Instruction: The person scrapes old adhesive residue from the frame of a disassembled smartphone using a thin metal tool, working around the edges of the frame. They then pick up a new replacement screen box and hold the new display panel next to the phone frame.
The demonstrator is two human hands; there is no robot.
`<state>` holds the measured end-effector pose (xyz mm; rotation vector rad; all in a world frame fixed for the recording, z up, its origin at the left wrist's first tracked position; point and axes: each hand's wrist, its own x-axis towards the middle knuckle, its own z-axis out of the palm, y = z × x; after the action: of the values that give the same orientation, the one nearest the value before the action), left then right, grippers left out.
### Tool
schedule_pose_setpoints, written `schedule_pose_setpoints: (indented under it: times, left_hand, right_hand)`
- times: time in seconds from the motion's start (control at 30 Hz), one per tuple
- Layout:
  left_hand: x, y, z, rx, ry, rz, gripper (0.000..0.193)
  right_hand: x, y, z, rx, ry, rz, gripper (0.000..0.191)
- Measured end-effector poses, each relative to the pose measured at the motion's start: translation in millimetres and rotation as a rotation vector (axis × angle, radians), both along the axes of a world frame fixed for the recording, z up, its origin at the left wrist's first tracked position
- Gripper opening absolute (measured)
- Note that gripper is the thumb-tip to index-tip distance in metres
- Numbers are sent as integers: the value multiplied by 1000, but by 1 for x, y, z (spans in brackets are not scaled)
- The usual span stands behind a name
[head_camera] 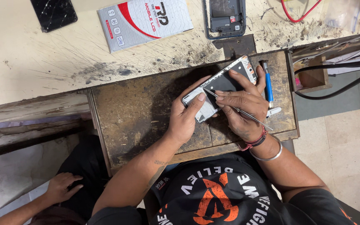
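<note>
Nearest, left hand point(186, 118) fingers curled around opened phone point(221, 85) on worn wooden desk point(134, 121). Right hand point(242, 106) fingers pinch thin metal tweezers point(240, 111) against phone's back. Beyond: blue screwdriver point(267, 83), flat grey-and-red box point(142, 21), second phone frame point(226, 16).

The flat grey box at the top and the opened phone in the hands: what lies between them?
In the head view, only scratched, stained tabletop and the dark wooden board lie between the flat grey box and the opened phone.
</note>
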<state>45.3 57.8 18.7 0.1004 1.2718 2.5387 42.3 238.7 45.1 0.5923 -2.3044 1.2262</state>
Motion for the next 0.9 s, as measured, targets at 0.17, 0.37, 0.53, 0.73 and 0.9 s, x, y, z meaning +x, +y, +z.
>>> schedule_pose_setpoints:
  times: [0.17,0.37,0.53,0.73,0.9]
  left_hand:
    - [0,-1,1,-24,7,-15,47]
    - [0,-1,0,-6,11,-6,47]
    - [-1,-2,1,-9,-4,-11,48]
    - [0,-2,3,-13,16,-15,49]
    - [0,-1,3,1,14,-10,49]
  right_hand:
    - [0,0,-1,-22,-2,4,4]
    - [1,0,0,9,12,6,2]
    - [2,-2,0,-33,-20,-25,3]
    - [2,-2,2,-38,-20,-24,4]
    - [0,-2,5,-9,-5,3,5]
